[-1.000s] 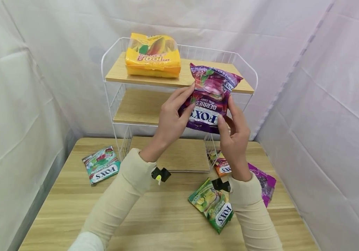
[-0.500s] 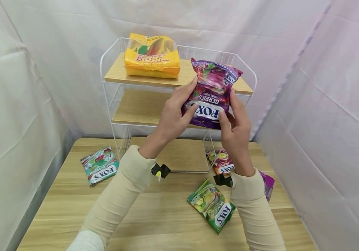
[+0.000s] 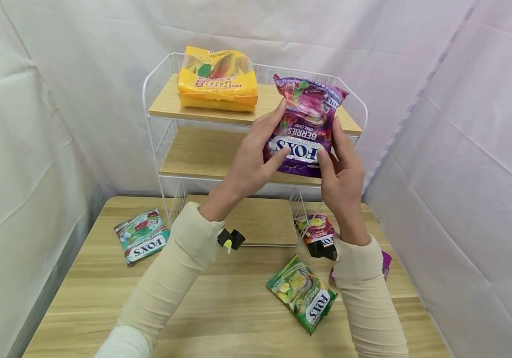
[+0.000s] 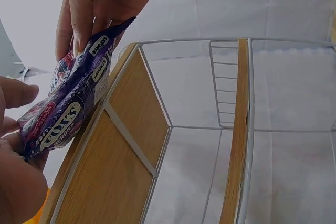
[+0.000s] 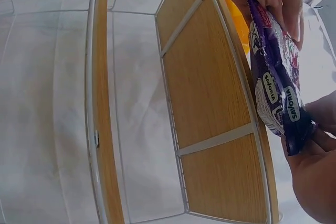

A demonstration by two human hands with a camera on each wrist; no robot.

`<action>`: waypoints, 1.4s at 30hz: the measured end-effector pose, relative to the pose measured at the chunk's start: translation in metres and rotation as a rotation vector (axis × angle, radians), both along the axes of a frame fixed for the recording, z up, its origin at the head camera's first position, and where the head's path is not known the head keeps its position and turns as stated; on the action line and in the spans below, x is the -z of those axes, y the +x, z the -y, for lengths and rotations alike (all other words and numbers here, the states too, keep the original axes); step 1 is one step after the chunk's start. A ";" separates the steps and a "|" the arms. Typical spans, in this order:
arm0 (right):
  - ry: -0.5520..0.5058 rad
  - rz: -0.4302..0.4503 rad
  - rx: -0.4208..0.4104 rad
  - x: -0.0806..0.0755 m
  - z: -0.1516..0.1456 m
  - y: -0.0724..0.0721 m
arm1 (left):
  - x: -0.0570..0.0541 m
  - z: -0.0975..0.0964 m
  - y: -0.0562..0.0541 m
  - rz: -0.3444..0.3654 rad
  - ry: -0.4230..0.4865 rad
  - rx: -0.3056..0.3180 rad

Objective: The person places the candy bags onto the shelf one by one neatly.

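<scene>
left grip (image 3: 251, 156) and right grip (image 3: 344, 175) each pinch one side of the purple berries candy bag (image 3: 302, 124), thumbs on the printed front and fingers behind, parted only as far as the bag's thickness asks. from my end, the head view shows the bag held up in front of the right part of the top shelf (image 3: 266, 97), to the right of the yellow bag (image 3: 217, 84) and apart from it, its lettering upside down to me. the wrist views put it right by the shelf's front edge, but i can't tell whether it touches the wood.

i'd judge it light and soft, thin film round loose sweets, so it should sag and shift its filling if held from one end. the film shines, and i expect it to be slick. it doesn't look very fragile to me, though a hard squeeze could strain the seams. i'd take hold much as here: one side each, around the lower half, thumbs flat over the filled part rather than on the crimped end strip, which would likely just fold. even pressure should prevent twisting.
</scene>
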State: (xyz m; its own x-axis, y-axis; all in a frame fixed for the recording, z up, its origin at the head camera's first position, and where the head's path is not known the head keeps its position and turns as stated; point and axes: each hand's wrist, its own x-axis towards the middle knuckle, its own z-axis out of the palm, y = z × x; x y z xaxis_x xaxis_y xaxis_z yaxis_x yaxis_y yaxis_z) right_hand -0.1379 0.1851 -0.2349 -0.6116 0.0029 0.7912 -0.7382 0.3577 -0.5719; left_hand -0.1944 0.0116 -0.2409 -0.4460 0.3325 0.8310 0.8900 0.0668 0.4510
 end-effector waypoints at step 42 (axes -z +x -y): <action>0.251 0.227 0.259 -0.018 -0.017 -0.017 | 0.002 -0.001 0.017 -0.430 -0.433 -0.403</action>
